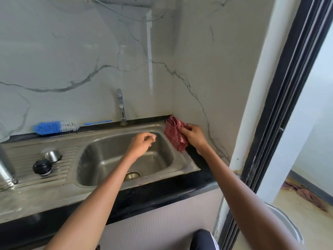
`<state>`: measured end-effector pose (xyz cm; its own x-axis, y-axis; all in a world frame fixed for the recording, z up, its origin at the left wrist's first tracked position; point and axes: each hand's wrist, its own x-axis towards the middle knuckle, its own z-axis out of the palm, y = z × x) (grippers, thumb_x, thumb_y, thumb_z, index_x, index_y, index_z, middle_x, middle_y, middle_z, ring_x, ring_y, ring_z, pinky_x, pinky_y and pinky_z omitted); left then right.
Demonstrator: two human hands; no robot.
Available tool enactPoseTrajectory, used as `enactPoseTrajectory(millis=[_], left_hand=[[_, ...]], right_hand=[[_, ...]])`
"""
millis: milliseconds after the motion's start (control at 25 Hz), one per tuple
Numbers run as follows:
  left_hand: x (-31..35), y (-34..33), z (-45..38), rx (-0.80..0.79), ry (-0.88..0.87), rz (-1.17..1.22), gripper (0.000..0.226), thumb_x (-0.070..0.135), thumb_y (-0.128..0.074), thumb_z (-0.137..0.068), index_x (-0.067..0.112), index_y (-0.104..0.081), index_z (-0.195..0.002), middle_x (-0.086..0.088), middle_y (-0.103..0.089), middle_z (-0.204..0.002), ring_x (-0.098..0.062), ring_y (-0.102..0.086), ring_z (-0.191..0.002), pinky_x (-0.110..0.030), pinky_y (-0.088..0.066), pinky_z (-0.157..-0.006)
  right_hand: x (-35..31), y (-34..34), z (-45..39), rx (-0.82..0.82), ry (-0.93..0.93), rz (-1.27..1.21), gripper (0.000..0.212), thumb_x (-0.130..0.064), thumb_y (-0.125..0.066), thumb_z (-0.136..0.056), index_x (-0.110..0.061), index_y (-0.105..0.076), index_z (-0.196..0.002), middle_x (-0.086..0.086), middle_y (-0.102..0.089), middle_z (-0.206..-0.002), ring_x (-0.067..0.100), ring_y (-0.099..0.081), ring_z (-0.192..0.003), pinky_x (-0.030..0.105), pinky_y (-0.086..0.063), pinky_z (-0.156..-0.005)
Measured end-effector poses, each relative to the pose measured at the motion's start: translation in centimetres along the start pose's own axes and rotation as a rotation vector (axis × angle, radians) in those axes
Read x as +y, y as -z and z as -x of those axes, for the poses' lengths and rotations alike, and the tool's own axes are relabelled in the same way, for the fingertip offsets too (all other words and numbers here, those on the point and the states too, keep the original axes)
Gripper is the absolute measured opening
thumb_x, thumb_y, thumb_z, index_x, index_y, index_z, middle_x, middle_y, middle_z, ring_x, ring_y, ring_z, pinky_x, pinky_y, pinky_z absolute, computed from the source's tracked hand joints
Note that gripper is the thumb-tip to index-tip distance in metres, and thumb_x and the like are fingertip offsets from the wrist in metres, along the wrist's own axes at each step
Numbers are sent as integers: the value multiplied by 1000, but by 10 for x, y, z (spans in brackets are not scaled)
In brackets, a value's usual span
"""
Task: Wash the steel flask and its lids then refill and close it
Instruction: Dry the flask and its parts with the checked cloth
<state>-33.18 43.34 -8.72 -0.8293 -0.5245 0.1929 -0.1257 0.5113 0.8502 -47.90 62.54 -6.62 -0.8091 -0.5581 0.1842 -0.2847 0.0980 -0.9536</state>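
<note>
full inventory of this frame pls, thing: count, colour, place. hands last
steel flask: 1, silver, far left on the drainboard, partly cut off by the frame
black lid: 1, black, on the drainboard right of the flask
steel cup lid: 1, silver, on the drainboard just behind the black lid
bottle brush: 1, blue and white bristles, blue handle, lying on the ledge behind the sink
sink: 1, steel, set in a black counter
tap: 1, chrome, behind the basin
cloth: 1, red check, folded, at the right rear corner of the sink
left hand: 1, over the basin, fingers loosely curled, holding nothing
right hand: 1, grips the cloth
</note>
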Motion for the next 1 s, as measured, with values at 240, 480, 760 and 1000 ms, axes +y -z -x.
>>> enactPoseTrajectory(millis=[240,480,760,1000], left_hand=[[7,45,17,-25,66,475,37,28,-70,-97,19,-62,-132,-4,-71,-119,-23,-69,-108,-38,-58,-88],[-12,109,51,194,23,289,26,16,-77,-91,15,-71,-115,-6,-73,-110,-16,-69,-94,-22,-56,-75],[-49,187,102,394,57,279,27,17,-75,-93,12,-70,-119,-9,-72,-113,-17,-68,-100,-23,-56,-74],[-76,259,161,950,-3,114,11,21,-60,-102,27,-68,-108,4,-72,-106,-6,-67,-88,-28,-57,-81]], right_hand=[[-17,-70,17,-387,-77,-560,43,-27,-59,-95,-1,-63,-129,26,-67,-126,38,-65,-108,51,-48,-103],[-35,-134,38,-568,-56,-403,32,-39,-59,-100,-21,-66,-126,4,-76,-114,21,-73,-103,40,-56,-96],[-67,-233,48,-620,-74,-388,27,-11,-73,-90,-9,-67,-116,11,-77,-106,25,-75,-94,30,-58,-77],[-84,-328,70,-605,-235,-642,27,-11,-66,-95,-5,-65,-121,15,-77,-108,29,-75,-95,40,-60,-80]])
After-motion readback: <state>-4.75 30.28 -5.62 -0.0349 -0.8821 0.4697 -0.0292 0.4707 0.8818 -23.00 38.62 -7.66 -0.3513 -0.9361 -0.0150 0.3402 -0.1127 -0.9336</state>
